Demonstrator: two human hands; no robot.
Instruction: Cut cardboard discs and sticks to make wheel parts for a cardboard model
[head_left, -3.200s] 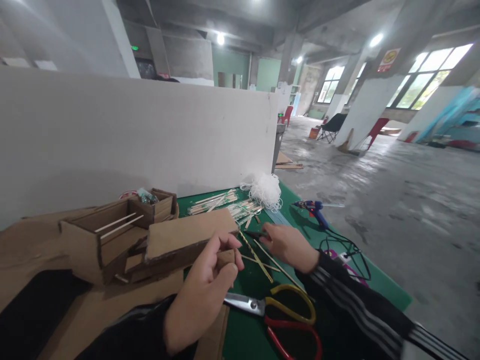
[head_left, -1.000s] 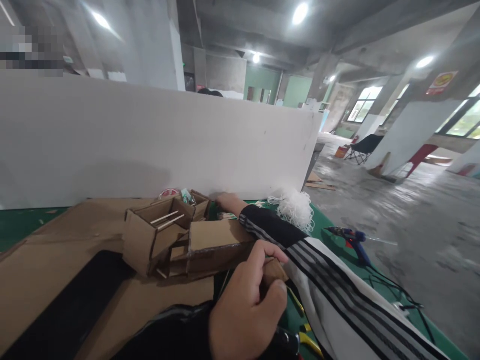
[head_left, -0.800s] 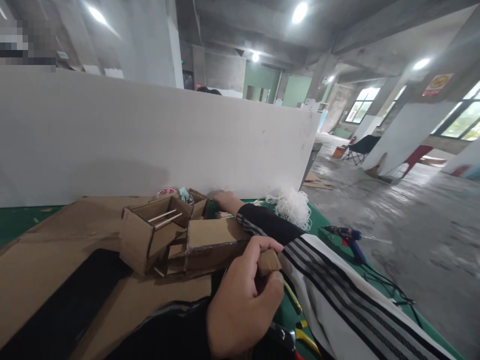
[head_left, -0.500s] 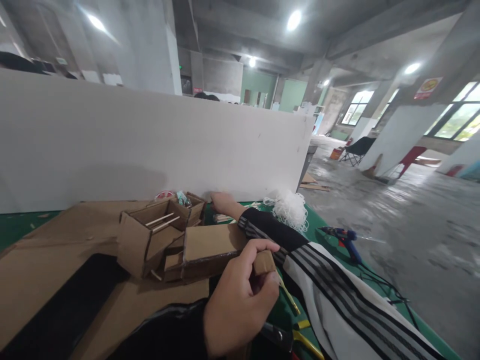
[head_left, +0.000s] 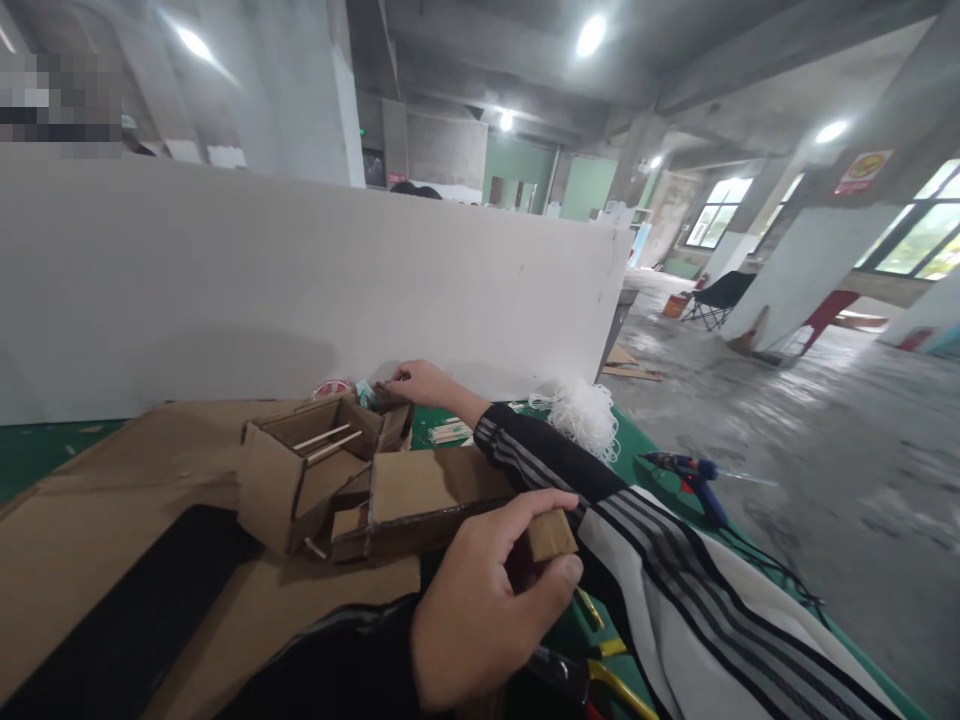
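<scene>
My left hand is closed round a small cardboard piece, gripped between thumb and forefinger. Reaching across to the far side, my right hand has its fingers bent together at the back edge of the cardboard structure; what they grip is too small to make out. Two thin sticks lie across the structure's open compartment. A crumpled teal and clear wrapper is just left of my right fingertips. The structure's flat-topped section extends toward my left hand.
White cord is heaped behind my right forearm, with sticks nearby. A blue glue gun lies right. Yellow-handled pliers are near the front. A black slab rests on cardboard at left. A white partition stands behind.
My right hand has moved left to the structure's back corner, uncovering the sticks. My left hand, still holding the cardboard piece, has shifted slightly right.
</scene>
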